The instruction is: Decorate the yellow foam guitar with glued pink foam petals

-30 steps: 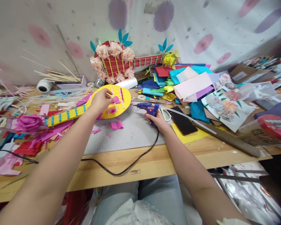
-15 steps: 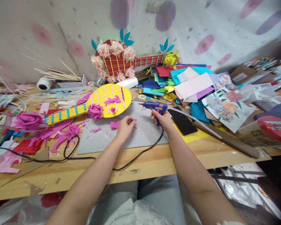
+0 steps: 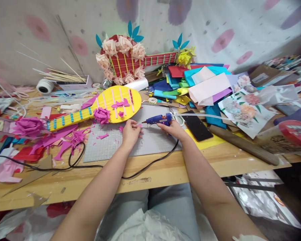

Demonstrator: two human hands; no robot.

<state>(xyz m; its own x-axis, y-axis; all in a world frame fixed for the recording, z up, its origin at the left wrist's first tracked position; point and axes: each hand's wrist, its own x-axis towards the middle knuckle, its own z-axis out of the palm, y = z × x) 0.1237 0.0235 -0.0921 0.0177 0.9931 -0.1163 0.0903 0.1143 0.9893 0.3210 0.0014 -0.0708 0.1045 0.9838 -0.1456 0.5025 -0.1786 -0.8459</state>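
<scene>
My right hand (image 3: 172,129) is closed round a blue glue gun (image 3: 158,119), its nozzle pointing left and a long clear glue stick (image 3: 203,115) sticking out of its back. Just left of the nozzle, my left hand (image 3: 131,132) pinches a small pink paper piece (image 3: 140,126), mostly hidden by the fingers. Both hands are over a grey cutting mat (image 3: 100,150). Behind them lies a yellow paper guitar (image 3: 132,113) with pink strips, blue frets and a magenta paper rose (image 3: 101,115) on its body. Magenta scraps (image 3: 103,136) are scattered on the mat.
A red guitar (image 3: 119,68) with pale roses stands at the back. Coloured paper (image 3: 210,87) is piled at the back right. A phone (image 3: 198,125) and a brown stick (image 3: 243,145) lie on the right. The gun's black cord (image 3: 150,169) loops across the table front.
The glue gun has moved left and slightly down, bringing its nozzle close to my left fingers. My left hand has shifted slightly left. The view has tilted a little.
</scene>
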